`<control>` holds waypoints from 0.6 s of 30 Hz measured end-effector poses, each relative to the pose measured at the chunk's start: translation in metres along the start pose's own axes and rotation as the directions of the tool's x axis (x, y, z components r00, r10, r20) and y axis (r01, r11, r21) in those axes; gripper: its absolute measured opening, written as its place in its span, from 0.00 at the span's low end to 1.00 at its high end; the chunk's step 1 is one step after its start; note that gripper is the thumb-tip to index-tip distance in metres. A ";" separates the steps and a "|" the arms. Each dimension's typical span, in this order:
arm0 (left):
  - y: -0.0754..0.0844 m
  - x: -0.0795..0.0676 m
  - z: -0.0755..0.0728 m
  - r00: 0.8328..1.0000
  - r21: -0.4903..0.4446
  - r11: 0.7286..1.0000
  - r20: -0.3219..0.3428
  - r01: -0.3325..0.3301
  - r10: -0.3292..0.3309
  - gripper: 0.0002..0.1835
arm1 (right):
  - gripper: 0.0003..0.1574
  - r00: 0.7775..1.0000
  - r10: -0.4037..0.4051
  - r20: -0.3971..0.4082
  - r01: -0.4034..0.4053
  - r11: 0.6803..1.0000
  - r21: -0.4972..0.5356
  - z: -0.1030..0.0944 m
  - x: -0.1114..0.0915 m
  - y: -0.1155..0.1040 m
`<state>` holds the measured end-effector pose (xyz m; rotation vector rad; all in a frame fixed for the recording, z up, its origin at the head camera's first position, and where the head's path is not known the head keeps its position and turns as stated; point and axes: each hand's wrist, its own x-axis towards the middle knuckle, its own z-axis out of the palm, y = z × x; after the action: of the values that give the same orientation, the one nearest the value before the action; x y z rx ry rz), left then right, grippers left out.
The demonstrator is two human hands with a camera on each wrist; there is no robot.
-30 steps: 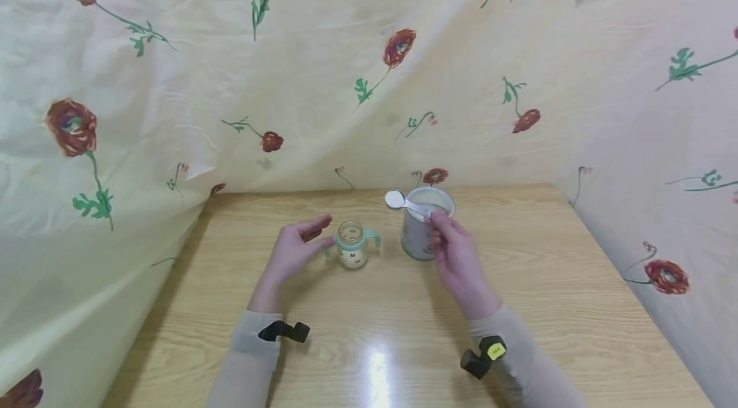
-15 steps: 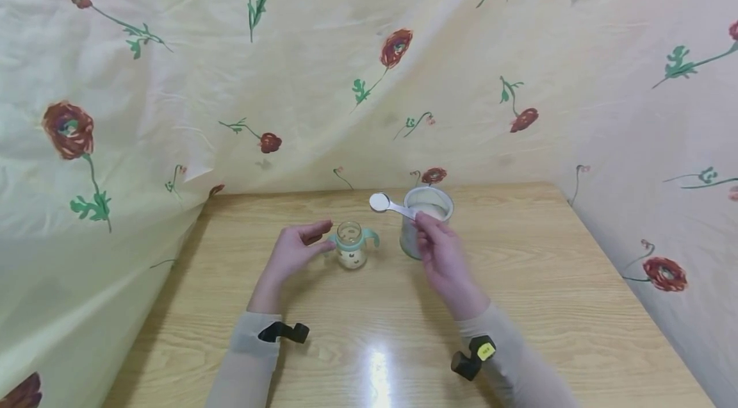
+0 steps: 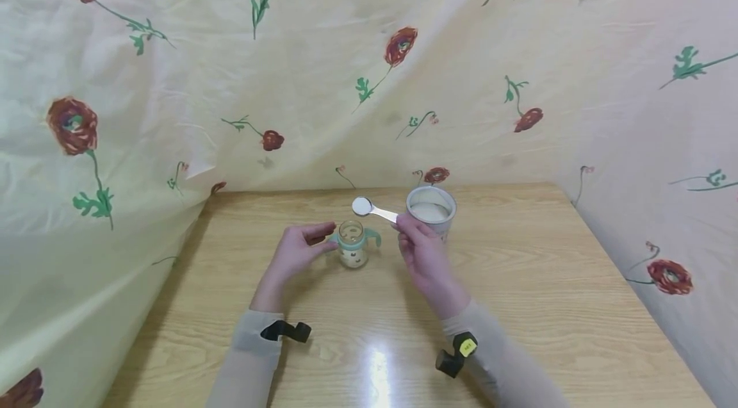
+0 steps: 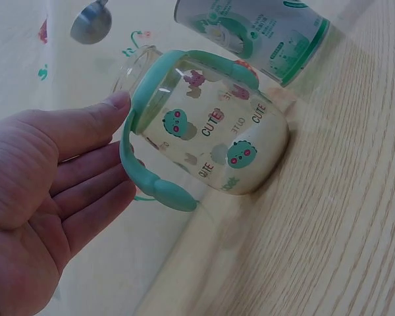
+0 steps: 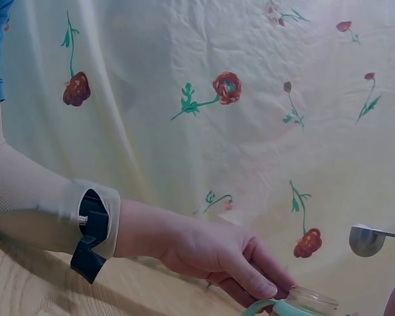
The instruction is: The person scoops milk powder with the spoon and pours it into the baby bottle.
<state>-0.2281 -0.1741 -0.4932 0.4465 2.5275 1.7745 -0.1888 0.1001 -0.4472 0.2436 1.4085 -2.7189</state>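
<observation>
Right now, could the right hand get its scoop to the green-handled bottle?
Probably yes: the right hand holds the scoop higher than the bottle, whose mouth is uncovered. Nothing shows between them; the left hand is beside it, clear of the mouth.

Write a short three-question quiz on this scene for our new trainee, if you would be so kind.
1. Multiple choice: what does the right hand hold?
A) a knife
B) a metal scoop
C) a whisk

2. True or false: the bottle lies on its side.

3. Fill in the blank: in the head view, the tin stands to the ____ of the bottle.

Key:
1. B
2. False; it stands upright, with its mouth open.
3. right
</observation>
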 end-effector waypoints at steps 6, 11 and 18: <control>0.001 0.000 0.000 1.000 0.005 1.000 0.002 -0.009 0.009 0.24 | 0.03 1.000 0.018 -0.015 -0.017 1.000 0.010 0.007 0.007 0.004; 0.001 0.000 0.001 1.000 0.012 1.000 -0.002 -0.006 0.006 0.23 | 0.05 0.999 0.021 -0.029 -0.020 1.000 0.015 0.006 0.013 0.009; 0.002 -0.001 0.003 1.000 0.027 1.000 -0.009 -0.003 0.003 0.19 | 0.06 1.000 0.005 -0.015 -0.006 0.998 -0.063 0.000 0.018 0.013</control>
<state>-0.2259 -0.1713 -0.4921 0.4442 2.5614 1.7498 -0.2049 0.0925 -0.4609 0.2630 1.4918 -2.6689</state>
